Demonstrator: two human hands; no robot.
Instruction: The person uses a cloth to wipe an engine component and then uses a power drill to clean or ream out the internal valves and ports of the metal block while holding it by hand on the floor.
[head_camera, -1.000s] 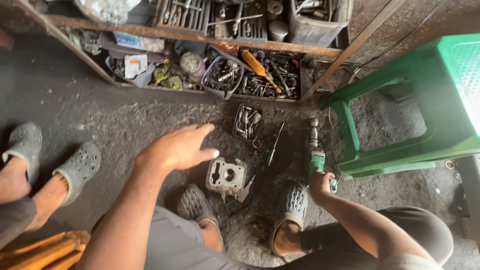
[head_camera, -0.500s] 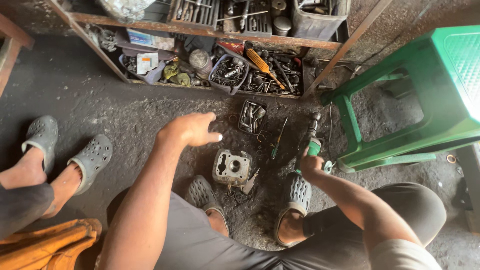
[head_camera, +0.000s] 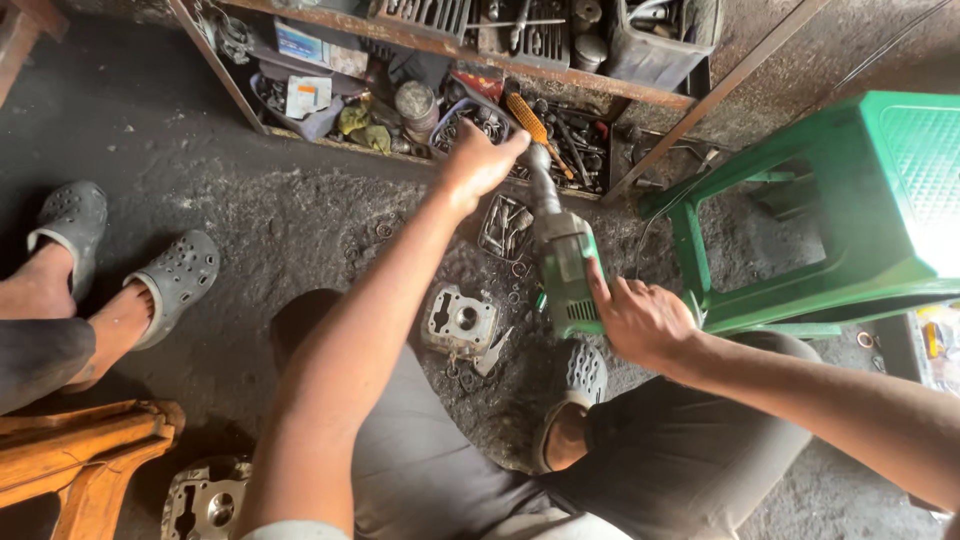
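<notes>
Here, the right hand (head_camera: 640, 322) grips a green handheld power tool (head_camera: 567, 270) above the dirty concrete floor (head_camera: 250, 220), while the left hand (head_camera: 478, 165) pinches its front end. Just below, a grey metal engine part (head_camera: 459, 321) lies untouched on the floor.

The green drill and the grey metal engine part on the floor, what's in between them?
In the head view, between the green drill and the engine part lies dirty floor with small rings and washers scattered on it.
</notes>
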